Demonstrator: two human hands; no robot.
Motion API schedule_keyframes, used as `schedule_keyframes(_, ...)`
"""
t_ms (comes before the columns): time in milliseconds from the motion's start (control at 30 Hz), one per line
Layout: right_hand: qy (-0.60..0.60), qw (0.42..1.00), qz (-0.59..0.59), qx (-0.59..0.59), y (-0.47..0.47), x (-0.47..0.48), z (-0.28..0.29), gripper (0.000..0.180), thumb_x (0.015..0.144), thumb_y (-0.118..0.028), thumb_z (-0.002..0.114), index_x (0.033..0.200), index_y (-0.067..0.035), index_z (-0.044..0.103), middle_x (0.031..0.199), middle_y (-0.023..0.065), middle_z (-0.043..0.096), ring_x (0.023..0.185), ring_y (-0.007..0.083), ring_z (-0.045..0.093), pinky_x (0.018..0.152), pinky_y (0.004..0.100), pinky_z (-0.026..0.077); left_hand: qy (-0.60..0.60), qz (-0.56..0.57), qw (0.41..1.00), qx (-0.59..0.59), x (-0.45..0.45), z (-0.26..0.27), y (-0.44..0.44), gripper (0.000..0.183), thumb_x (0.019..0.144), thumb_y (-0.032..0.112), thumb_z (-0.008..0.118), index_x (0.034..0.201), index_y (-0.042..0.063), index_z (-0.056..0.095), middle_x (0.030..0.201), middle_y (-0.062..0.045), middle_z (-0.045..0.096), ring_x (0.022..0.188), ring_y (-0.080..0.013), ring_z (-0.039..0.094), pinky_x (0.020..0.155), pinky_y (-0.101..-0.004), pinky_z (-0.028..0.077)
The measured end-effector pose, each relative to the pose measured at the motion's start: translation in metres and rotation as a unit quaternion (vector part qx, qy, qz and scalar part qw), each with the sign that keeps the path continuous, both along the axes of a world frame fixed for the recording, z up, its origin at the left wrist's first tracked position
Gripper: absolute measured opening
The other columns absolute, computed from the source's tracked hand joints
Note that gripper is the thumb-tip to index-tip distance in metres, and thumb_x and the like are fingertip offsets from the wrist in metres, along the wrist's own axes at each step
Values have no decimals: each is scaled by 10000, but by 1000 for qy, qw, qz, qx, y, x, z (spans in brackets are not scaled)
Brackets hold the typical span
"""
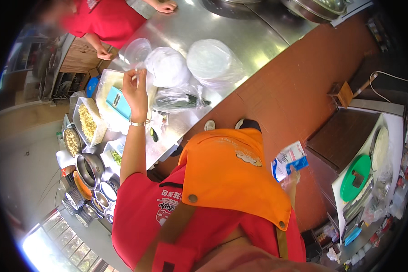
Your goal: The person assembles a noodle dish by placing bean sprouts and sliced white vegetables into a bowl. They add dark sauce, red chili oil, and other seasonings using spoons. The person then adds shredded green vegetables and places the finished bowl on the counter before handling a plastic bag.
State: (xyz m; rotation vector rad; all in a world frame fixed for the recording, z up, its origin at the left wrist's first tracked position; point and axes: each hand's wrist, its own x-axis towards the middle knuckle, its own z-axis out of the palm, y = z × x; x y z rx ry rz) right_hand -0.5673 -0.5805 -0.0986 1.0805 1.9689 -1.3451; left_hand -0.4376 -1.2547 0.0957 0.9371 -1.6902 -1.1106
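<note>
My left hand (135, 90), bare with a bracelet at the wrist, is raised over the steel counter, its fingers bent; whether it pinches anything is unclear. Under and beside it lies a turquoise slicer (118, 103) on a plastic-covered tray. Close by are a white plastic-wrapped bundle (168, 67), a clear round container (137, 51), a stack of round things in clear plastic (209, 59) and bagged cucumbers (176, 100). A cut cucumber piece (153, 134) lies near the edge. At my right side, my right hand (291, 177), in a clear glove, holds a blue-and-white packet (289, 161).
Across the steel counter (248, 40) stands a person in red (108, 20). At left are a bin of yellow shreds (87, 120), a steel pot (89, 170) and several bowls. A side table at right bears a green lid (355, 176). Tiled floor (275, 102) lies between.
</note>
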Motion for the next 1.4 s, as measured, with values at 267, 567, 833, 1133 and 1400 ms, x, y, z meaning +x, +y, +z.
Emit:
schedule_keyframes(267, -60, 998, 7, 31, -9, -99, 38, 366, 865, -125, 708, 1193, -7, 594, 1062, 62, 629, 899, 190, 593, 843, 411, 477, -8, 76, 990, -115, -104, 1, 14, 177, 907, 96, 728, 971, 10, 587, 879, 11, 538, 784, -68, 470, 686, -217, 423)
schedule_keyframes(567, -49, 990, 129, 5, 80, -264, 46, 366, 867, -113, 702, 1199, -2, 595, 1077, 67, 631, 926, 194, 597, 865, 405, 476, -105, 275, 937, -189, -112, 72, 33, 218, 910, 146, 710, 1013, -37, 651, 925, -60, 658, 816, -109, 587, 765, -274, 506)
schedule_keyframes(833, -56, 974, 219, 26, 77, -356, 65, 367, 869, -103, 696, 1206, 2, 595, 1091, 71, 632, 949, 197, 600, 885, 400, 475, -178, 358, 886, -235, -130, 62, 26, 235, 856, 166, 723, 1015, 5, 658, 1115, -132, 583, 1064, -272, 542, 953, -390, 447)
schedule_keyframes(1133, -83, 933, 351, 5, 31, -413, 67, 367, 871, -91, 690, 1212, 7, 595, 1107, 77, 633, 976, 201, 603, 907, 394, 475, -237, 203, 913, -261, -165, 106, 11, 173, 855, 140, 700, 984, 33, 656, 1164, -131, 622, 1122, -295, 571, 971, -381, 447)
schedule_keyframes(1400, 238, 749, 617, -33, -155, -449, 172, 221, 886, -13, 637, 1103, 22, 662, 993, 63, 671, 910, 159, 603, 840, 334, 489, -420, -56, 877, -228, -193, 99, 47, 162, 843, 93, 687, 978, 13, 648, 1057, -131, 651, 996, -341, 622, 899, -385, 486)
